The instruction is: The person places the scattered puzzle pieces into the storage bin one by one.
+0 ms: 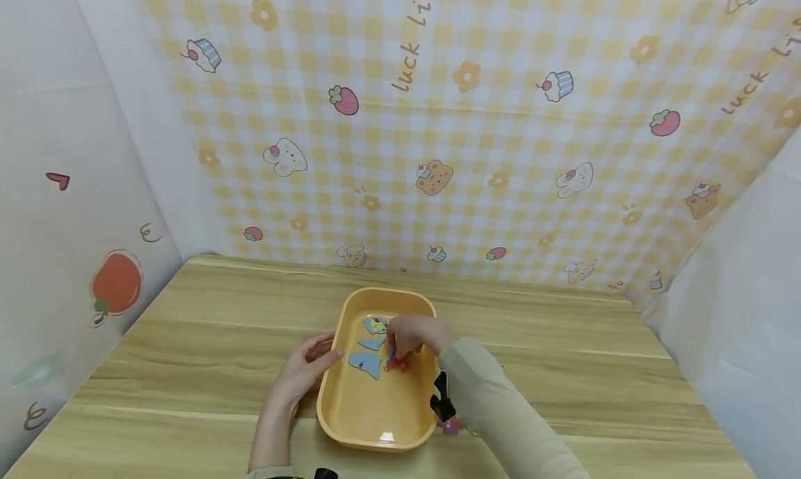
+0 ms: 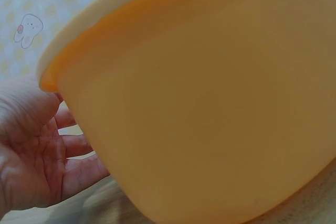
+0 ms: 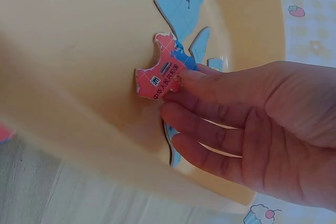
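Observation:
A red and blue map puzzle piece (image 3: 164,72) with printed characters is pinched between the thumb and fingers of my right hand (image 1: 409,334), low inside a yellow-orange plastic bin (image 1: 375,436). In the right wrist view, the other fingers of the right hand (image 3: 226,114) spread over the bin's floor. My left hand (image 1: 300,371) holds the bin's left side, thumb over the rim and fingers against the outer wall. Light-blue puzzle pieces lie flat beside the right hand, among them a larger one (image 1: 366,363), a narrow one (image 1: 372,343) and one with yellow (image 1: 377,325).
The bin stands on a wood-grain table (image 1: 219,340). Outside its right side, partly under the right forearm, are colourful pieces (image 1: 449,427). A checked cloth (image 1: 400,131) with printed pictures hangs behind the table, and pale cloths flank it.

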Demonstrator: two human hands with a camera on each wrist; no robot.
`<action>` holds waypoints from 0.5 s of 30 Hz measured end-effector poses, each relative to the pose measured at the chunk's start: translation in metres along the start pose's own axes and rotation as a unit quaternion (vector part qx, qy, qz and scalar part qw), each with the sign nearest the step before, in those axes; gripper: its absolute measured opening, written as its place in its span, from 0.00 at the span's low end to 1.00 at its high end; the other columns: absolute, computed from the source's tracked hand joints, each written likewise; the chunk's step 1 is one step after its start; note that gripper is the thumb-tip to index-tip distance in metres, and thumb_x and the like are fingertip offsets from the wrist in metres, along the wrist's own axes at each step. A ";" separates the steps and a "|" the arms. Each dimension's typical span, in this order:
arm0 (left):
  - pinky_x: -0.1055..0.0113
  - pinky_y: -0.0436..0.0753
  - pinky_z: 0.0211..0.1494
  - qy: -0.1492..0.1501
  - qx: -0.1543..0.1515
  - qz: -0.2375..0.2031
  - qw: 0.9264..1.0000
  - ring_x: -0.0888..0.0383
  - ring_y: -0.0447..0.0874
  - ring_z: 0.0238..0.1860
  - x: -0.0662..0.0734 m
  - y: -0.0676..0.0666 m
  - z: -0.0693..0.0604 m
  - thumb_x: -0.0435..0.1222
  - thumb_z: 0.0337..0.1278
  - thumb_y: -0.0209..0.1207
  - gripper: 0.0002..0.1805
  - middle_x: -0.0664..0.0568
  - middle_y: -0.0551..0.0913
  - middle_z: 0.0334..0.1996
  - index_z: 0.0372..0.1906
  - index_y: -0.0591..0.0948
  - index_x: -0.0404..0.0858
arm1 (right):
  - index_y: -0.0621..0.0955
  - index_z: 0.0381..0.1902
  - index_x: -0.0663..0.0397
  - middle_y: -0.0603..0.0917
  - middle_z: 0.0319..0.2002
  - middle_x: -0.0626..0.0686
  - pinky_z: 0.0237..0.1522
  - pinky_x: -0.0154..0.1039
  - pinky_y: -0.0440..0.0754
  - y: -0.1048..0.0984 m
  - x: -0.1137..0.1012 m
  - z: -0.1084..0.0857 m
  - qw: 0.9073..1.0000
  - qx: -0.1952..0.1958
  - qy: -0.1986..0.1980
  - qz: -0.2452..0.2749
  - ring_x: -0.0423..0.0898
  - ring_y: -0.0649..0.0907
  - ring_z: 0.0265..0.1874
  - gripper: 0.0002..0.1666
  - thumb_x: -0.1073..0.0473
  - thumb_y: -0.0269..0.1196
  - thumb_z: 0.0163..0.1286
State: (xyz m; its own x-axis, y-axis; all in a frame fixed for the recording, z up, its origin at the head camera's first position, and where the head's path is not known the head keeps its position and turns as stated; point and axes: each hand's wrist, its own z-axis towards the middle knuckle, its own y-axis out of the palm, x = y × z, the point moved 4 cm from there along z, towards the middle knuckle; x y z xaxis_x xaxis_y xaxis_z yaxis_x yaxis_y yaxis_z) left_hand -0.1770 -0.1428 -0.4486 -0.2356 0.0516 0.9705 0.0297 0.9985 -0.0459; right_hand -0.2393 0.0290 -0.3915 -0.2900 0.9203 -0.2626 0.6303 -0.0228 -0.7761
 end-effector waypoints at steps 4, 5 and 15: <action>0.60 0.85 0.38 0.001 -0.002 -0.003 1.000 0.54 0.81 0.42 0.000 0.001 0.001 0.38 0.54 0.59 0.29 0.34 0.70 0.58 0.62 0.67 0.34 | 0.77 0.26 0.54 0.71 0.22 0.46 0.23 0.30 0.69 0.000 0.002 -0.001 1.000 0.005 0.003 0.011 0.39 0.69 0.19 0.05 0.67 0.63 0.57; 0.59 0.85 0.39 0.001 -0.002 -0.004 1.000 0.54 0.81 0.42 0.000 0.001 0.001 0.38 0.55 0.59 0.29 0.34 0.70 0.58 0.62 0.67 0.34 | 0.77 0.27 0.54 0.71 0.22 0.46 0.22 0.29 0.68 0.000 0.002 -0.001 1.000 0.008 0.002 0.013 0.40 0.69 0.19 0.05 0.67 0.63 0.57; 0.59 0.85 0.39 0.002 -0.005 -0.009 1.000 0.54 0.81 0.42 -0.001 0.000 0.001 0.38 0.55 0.59 0.30 0.33 0.70 0.59 0.62 0.66 0.34 | 0.78 0.33 0.57 0.77 0.32 0.50 0.24 0.29 0.68 -0.010 0.007 -0.009 0.996 0.065 -0.061 -0.002 0.40 0.72 0.24 0.03 0.64 0.60 0.60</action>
State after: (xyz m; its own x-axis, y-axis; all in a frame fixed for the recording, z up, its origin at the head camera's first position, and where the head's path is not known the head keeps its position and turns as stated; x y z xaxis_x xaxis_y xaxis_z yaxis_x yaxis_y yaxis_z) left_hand -0.1781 -0.1427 -0.4500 -0.2318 0.0331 0.9722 0.0355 0.9990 -0.0256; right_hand -0.2412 0.0389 -0.3797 -0.3828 0.8661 -0.3214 0.5322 -0.0777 -0.8431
